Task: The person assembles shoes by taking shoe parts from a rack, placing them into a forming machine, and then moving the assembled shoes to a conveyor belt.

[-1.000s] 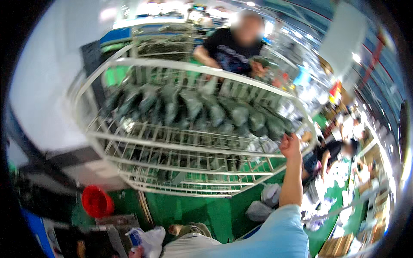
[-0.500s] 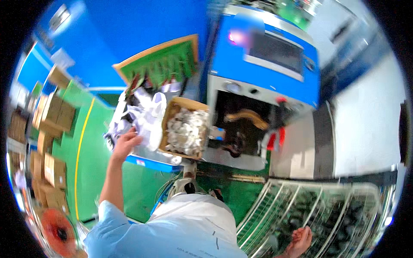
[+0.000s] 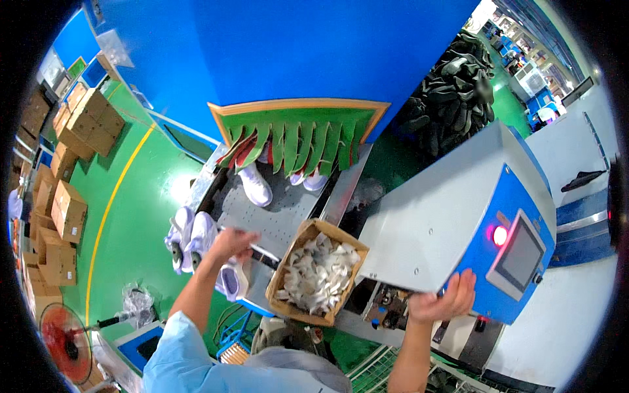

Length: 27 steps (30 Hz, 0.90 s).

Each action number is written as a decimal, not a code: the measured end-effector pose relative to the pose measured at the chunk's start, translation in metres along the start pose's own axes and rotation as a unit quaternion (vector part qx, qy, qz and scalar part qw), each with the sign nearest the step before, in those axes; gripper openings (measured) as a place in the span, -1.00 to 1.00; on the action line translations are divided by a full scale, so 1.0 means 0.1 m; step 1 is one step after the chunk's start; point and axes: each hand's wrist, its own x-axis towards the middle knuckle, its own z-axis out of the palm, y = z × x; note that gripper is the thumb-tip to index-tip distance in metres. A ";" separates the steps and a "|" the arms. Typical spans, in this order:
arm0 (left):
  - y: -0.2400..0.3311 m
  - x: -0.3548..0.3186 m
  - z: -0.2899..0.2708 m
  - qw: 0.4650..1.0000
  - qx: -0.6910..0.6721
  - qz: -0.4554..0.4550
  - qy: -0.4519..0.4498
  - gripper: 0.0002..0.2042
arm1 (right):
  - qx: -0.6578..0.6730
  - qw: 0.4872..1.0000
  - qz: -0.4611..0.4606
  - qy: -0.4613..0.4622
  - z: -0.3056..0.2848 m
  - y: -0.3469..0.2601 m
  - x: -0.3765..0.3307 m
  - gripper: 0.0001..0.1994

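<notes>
My left hand (image 3: 234, 244) is over the near edge of the perforated conveyor (image 3: 265, 213), its fingers smeared by motion. Just below it is a white-and-lavender shoe (image 3: 232, 281), partly hidden by my wrist. Left of it, two more such shoes (image 3: 200, 237) stand along the conveyor's side. My right hand (image 3: 447, 299) is at the lower front edge of the blue-and-grey machine (image 3: 436, 226), fingers curled and close together. Whether anything is inside them is hidden. Between my hands sits a cardboard box (image 3: 278, 306) full of crumpled white pieces (image 3: 318, 275).
White shoes (image 3: 254, 185) come out under a green strip curtain (image 3: 298, 144) in a blue housing (image 3: 282, 52). Dark shoe parts (image 3: 455, 92) are heaped behind the machine. Cartons (image 3: 69, 209) line the left; a red fan (image 3: 65, 342) stands lower left. A wire rack (image 3: 373, 367) is low right.
The view has swung and shifted. My right hand has risen from above the wire rack to the machine's front. My left hand remains by the shoes, now at the conveyor's near edge.
</notes>
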 end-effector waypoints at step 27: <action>0.83 -1.08 2.32 0.917 -0.106 0.268 -0.276 -0.81 | 0.764 0.445 0.425 -0.196 -0.53 -1.14 -1.02 -0.02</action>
